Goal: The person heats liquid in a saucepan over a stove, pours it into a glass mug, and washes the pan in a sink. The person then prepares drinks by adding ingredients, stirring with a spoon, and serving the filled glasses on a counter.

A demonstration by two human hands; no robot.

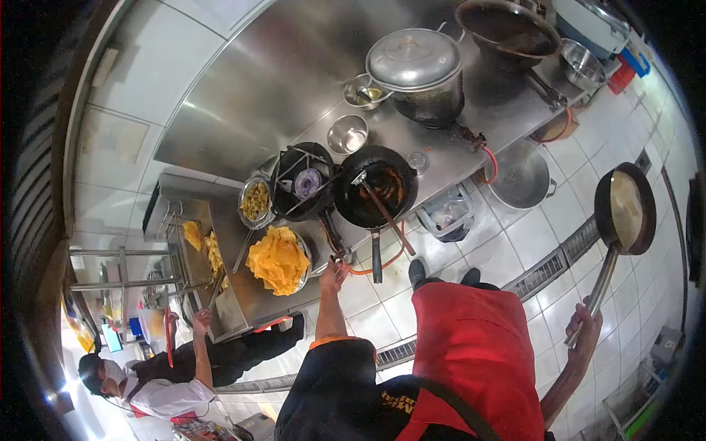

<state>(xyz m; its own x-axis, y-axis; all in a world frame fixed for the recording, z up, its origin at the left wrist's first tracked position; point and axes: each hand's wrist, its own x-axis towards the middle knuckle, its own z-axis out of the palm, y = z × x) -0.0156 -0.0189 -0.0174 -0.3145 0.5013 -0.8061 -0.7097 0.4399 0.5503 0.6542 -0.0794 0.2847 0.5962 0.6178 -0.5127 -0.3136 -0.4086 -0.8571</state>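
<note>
My right hand (585, 323) is wrapped round the long metal handle of a frying pan (604, 213), held out over the floor at the right. A pale, creamy layer lies in the pan. My left hand (334, 273) is closed at the gas valve (343, 253) on the front of the burner (307, 180), whose ring glows purple-blue. Its fingertips are partly hidden. Beside the burner stands a dark wok (346, 198) with brown residue and a long-handled spatula (382, 209) resting in it. Fried orange-yellow sheets (278, 261) are heaped left of my left hand.
A lidded pot (426, 106), a small steel bowl (348, 134) and a large wok (507, 37) stand along the counter. A bowl of chopped food (255, 202) sits by the burner. A bin (447, 213) is below. Another person (169, 397) works at a fryer on the left.
</note>
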